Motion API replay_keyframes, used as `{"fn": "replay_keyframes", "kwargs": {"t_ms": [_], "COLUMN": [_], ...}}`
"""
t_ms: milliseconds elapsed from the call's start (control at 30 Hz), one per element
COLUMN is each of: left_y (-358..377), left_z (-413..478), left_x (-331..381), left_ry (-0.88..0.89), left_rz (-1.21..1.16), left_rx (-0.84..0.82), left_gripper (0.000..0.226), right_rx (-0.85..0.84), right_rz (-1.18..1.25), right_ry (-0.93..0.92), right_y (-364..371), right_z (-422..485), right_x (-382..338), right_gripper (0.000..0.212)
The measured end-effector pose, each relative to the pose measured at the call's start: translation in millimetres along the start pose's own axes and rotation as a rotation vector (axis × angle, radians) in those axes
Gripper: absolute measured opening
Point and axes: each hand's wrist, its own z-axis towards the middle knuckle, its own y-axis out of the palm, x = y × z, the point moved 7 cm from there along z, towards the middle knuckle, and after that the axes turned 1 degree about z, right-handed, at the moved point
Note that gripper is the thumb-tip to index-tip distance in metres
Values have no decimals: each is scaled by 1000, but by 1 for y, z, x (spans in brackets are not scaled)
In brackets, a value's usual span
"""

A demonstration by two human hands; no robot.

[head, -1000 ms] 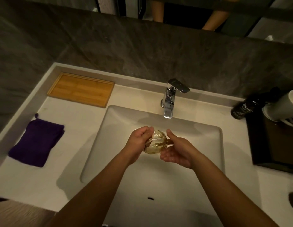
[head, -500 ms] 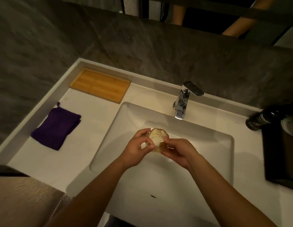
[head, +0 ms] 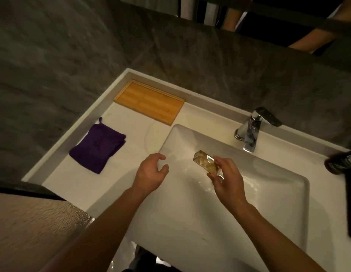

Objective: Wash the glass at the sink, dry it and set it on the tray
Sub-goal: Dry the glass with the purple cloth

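Holding the glass (head: pixel 205 163) tilted over the sink (head: pixel 269 203), the right hand (head: pixel 227 179) pinches it while the left hand (head: pixel 151 173) hangs free, fingers loosely curled. Best to grip firmly, since wet glass probably slips, then take the cloth (head: pixel 97 145) at nine o'clock; the tray (head: pixel 149 104) waits at eleven.

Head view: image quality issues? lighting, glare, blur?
Head view: dim, warm light; wide-angle bending of the counter edges; specular glare on the faucet and the glass in the right hand; left hand sharp; bottle at the frame edge soft.
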Motion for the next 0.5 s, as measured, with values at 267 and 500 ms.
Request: {"fn": "replay_keyframes", "kwargs": {"t_ms": [267,500], "left_y": [-20,-81], "left_z": [7,26], "left_x": [-20,-44], "left_ry": [55,68], "left_rz": [-32,-23], "left_rx": [-88,15], "left_gripper": [35,33], "right_rx": [54,93], "right_rz": [-175,391], "right_ry": [-113,662], "right_y": [23,58], "right_z": [-2,4], "right_x": [-32,-23], "right_gripper": [58,47]}}
